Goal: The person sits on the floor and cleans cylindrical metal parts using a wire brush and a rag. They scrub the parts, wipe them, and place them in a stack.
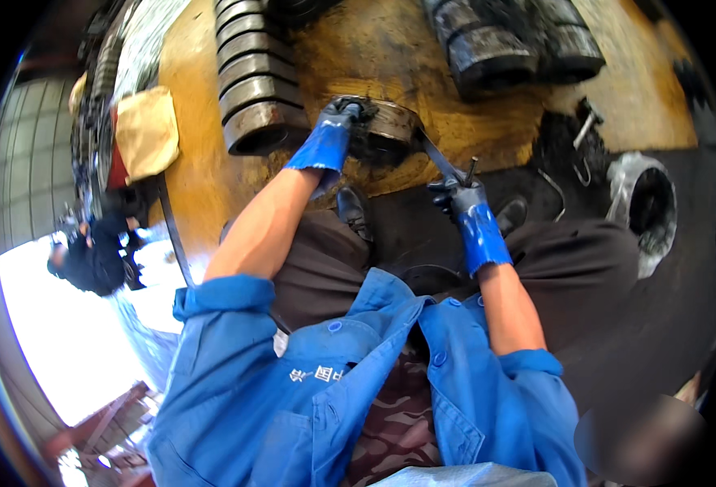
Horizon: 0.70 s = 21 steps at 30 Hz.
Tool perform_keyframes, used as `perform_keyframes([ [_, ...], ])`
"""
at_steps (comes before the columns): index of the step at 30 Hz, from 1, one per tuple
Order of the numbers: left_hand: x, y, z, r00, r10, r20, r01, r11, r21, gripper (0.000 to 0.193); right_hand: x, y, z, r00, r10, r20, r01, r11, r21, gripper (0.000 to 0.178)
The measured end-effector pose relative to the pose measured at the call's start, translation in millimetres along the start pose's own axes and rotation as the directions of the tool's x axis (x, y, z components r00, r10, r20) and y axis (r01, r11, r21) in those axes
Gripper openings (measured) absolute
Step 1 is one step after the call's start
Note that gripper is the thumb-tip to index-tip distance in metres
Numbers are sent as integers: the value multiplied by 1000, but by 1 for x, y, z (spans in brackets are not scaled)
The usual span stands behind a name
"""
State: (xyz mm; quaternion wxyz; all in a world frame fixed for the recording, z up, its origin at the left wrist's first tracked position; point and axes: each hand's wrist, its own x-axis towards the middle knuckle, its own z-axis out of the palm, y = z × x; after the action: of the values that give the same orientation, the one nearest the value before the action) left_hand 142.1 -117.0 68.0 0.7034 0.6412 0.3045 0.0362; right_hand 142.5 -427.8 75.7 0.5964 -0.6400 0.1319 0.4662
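Observation:
My left hand (335,134), in a blue rubber glove with dark, dirty fingers, is closed round the left side of a thick metal ring (393,122). The ring rests at the near edge of the yellow-brown work surface (358,61), its opening partly toward me. In my right hand (470,209), gloved alike, is a flat-bladed metal tool (436,152); whether it is a file or a scraper I cannot tell. Its blade slants up to the left and its tip meets the ring's right side. Some of the right fingers are hidden behind the glove.
Metal rings (259,81) line up at left of centre; large dark cylinders (492,53) lie at the back right. A hammer-like tool (588,130) rests on a black pile. Right of it stands a plastic-wrapped ring (664,213). Brown paper (147,134) lies left; another person (94,256) is beyond.

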Motion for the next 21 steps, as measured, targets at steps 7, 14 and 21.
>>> perform_keyframes([
  [7, -4, 15, 6, 997, -55, 59, 54, 998, 23, 20, 18, 30, -7, 991, -129, -29, 132, 981, 142, 24],
  [14, -13, 14, 5, 998, -44, 40, 44, 999, 3, 24, 18, 28, -7, 990, -140, -31, 143, 979, 147, 33],
  [21, -17, 30, 3, 996, 6, 88, -30, 963, 267, 28, 11, 25, -1, 994, -92, 55, 77, 970, 230, 31],
])
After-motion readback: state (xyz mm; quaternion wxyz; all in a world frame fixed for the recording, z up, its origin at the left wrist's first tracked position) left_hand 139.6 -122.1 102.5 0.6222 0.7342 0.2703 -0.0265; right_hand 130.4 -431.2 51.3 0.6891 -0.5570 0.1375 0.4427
